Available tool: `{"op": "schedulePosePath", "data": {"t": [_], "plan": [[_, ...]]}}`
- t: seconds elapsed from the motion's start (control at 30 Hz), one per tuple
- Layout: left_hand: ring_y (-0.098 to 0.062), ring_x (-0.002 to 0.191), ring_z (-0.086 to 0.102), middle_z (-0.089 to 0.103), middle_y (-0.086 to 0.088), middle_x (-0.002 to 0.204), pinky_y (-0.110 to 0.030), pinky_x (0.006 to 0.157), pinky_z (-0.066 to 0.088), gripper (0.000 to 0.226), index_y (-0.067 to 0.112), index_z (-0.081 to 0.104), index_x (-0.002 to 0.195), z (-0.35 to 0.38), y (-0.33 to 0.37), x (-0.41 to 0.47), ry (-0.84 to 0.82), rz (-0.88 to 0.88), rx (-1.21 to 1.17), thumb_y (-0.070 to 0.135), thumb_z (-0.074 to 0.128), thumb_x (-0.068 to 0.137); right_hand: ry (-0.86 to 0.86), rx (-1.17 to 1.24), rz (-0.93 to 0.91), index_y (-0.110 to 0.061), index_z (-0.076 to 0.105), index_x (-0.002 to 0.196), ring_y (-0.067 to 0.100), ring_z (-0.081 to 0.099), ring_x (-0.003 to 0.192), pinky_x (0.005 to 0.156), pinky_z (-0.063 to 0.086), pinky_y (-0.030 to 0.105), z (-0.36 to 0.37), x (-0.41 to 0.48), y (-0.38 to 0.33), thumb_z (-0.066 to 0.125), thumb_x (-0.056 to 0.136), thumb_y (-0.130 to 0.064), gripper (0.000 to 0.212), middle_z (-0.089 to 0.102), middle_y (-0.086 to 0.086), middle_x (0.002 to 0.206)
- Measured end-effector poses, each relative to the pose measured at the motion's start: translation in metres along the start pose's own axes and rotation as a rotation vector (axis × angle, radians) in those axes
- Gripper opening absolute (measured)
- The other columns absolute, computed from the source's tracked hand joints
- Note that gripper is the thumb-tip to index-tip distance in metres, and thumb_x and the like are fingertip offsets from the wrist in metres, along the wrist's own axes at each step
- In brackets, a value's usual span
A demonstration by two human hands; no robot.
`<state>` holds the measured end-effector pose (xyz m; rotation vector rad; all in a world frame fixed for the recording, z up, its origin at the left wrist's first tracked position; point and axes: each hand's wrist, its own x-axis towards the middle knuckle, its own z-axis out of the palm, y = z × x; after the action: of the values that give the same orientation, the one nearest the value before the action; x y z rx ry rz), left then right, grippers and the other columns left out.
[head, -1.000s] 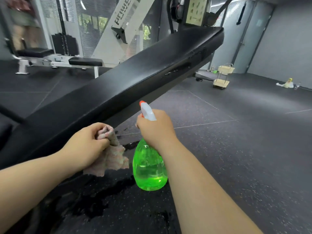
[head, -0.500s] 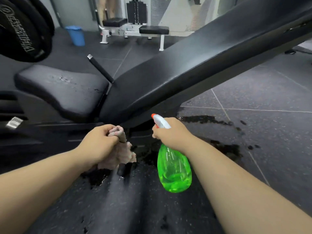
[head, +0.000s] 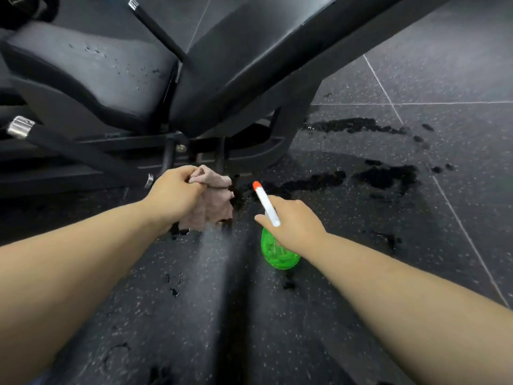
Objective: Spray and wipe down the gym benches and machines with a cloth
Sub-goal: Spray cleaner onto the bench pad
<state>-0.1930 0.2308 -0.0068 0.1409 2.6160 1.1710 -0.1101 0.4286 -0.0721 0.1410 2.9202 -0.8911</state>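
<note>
Curled tight, the left hand (head: pixel 175 194) bunches a crumpled pinkish-beige cloth (head: pixel 213 201), which hangs below the fist, near the black metal bench frame (head: pixel 294 115). On my feed the right hand (head: pixel 294 220) wraps the neck of a translucent green plastic spray bottle (head: pixel 277 251), its white head and orange nozzle tip (head: pixel 256 185) aimed toward the black padded backrest (head: pixel 249 51) (bottle tilted, not upright). I see droplets on the black padded seat (head: pixel 91 68). Wet dark patches (head: pixel 385 176) mark the speckled rubber floor (head: pixel 416 273).
</note>
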Motion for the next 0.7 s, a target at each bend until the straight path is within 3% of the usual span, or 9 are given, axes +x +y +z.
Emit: {"op": "schedulePosePath", "data": {"t": [0.07, 0.13, 0.2, 0.3, 0.4, 0.5, 0.6, 0.63, 0.7], "plan": [[-0.017, 0.091, 0.065, 0.070, 0.005, 0.089, -0.032, 0.078, 0.053, 0.012, 0.026, 0.067, 0.091, -0.011, -0.015, 0.002, 0.030, -0.028, 0.044, 0.021, 0.057, 0.092, -0.040, 0.064, -0.009, -0.016, 0.054, 0.111, 0.028, 0.064, 0.076, 0.072, 0.052, 0.040, 0.017, 0.006, -0.009, 0.055, 0.095, -0.045, 0.033, 0.066, 0.005, 0.092], [-0.015, 0.087, 0.064, 0.069, 0.007, 0.086, -0.028, 0.071, 0.049, 0.008, 0.024, 0.067, 0.092, -0.022, -0.028, 0.002, 0.071, -0.037, 0.067, 0.023, 0.059, 0.092, -0.069, 0.158, -0.032, -0.015, 0.051, 0.114, 0.029, 0.066, 0.075, 0.072, 0.053, 0.043, 0.033, 0.010, -0.022, 0.058, 0.094, -0.043, 0.035, 0.066, 0.007, 0.095], [-0.013, 0.087, 0.065, 0.070, 0.007, 0.087, -0.028, 0.073, 0.050, 0.008, 0.025, 0.068, 0.091, -0.033, -0.038, 0.000, 0.101, -0.038, 0.045, 0.023, 0.061, 0.092, -0.126, 0.173, -0.091, -0.018, 0.046, 0.124, 0.030, 0.065, 0.081, 0.075, 0.052, 0.043, 0.050, 0.012, -0.036, 0.057, 0.095, -0.040, 0.039, 0.067, 0.007, 0.099], [-0.018, 0.092, 0.067, 0.073, 0.000, 0.093, -0.039, 0.085, 0.055, 0.010, 0.022, 0.070, 0.093, -0.045, -0.045, -0.002, 0.133, -0.036, 0.005, 0.021, 0.061, 0.090, -0.211, 0.054, -0.180, -0.023, 0.034, 0.140, 0.032, 0.059, 0.085, 0.075, 0.049, 0.040, 0.075, 0.007, -0.053, 0.053, 0.098, -0.036, 0.049, 0.065, 0.010, 0.099], [-0.017, 0.088, 0.068, 0.073, -0.005, 0.095, -0.038, 0.080, 0.056, 0.013, 0.018, 0.070, 0.096, -0.054, -0.041, 0.001, 0.151, -0.009, -0.029, 0.019, 0.059, 0.090, -0.269, -0.073, -0.216, -0.019, 0.036, 0.136, 0.033, 0.058, 0.084, 0.071, 0.046, 0.040, 0.098, -0.005, -0.055, 0.050, 0.099, -0.032, 0.041, 0.063, 0.011, 0.098], [-0.019, 0.088, 0.070, 0.074, -0.001, 0.092, -0.040, 0.081, 0.057, 0.009, 0.020, 0.071, 0.093, -0.053, -0.031, 0.008, 0.137, 0.038, -0.085, 0.026, 0.067, 0.087, -0.299, -0.081, -0.119, -0.015, 0.042, 0.126, 0.032, 0.057, 0.087, 0.074, 0.046, 0.039, 0.101, -0.021, -0.049, 0.050, 0.099, -0.029, 0.031, 0.063, 0.010, 0.107], [-0.016, 0.081, 0.066, 0.074, 0.000, 0.092, -0.042, 0.082, 0.054, 0.008, 0.025, 0.071, 0.088, -0.043, -0.011, 0.016, 0.055, 0.097, -0.141, 0.033, 0.070, 0.086, -0.354, -0.076, -0.026, -0.018, 0.025, 0.151, 0.031, 0.056, 0.113, 0.093, 0.046, 0.038, 0.080, -0.032, -0.039, 0.059, 0.090, -0.015, 0.070, 0.054, 0.010, 0.132], [-0.014, 0.083, 0.066, 0.074, 0.003, 0.091, -0.041, 0.082, 0.054, 0.007, 0.027, 0.071, 0.086, -0.039, -0.003, 0.017, 0.000, 0.117, -0.167, 0.034, 0.068, 0.088, -0.346, -0.066, -0.002, -0.017, 0.024, 0.153, 0.030, 0.054, 0.119, 0.098, 0.044, 0.035, 0.070, -0.033, -0.037, 0.058, 0.088, -0.010, 0.073, 0.051, 0.011, 0.137], [-0.012, 0.087, 0.067, 0.074, 0.007, 0.092, -0.036, 0.084, 0.053, 0.010, 0.032, 0.071, 0.086, -0.026, 0.021, 0.017, -0.128, 0.159, -0.234, 0.033, 0.064, 0.093, -0.230, 0.068, 0.101, -0.015, 0.038, 0.147, 0.024, 0.055, 0.119, 0.097, 0.041, 0.025, 0.038, -0.031, -0.033, 0.055, 0.089, -0.007, 0.061, 0.053, 0.011, 0.138]]}}
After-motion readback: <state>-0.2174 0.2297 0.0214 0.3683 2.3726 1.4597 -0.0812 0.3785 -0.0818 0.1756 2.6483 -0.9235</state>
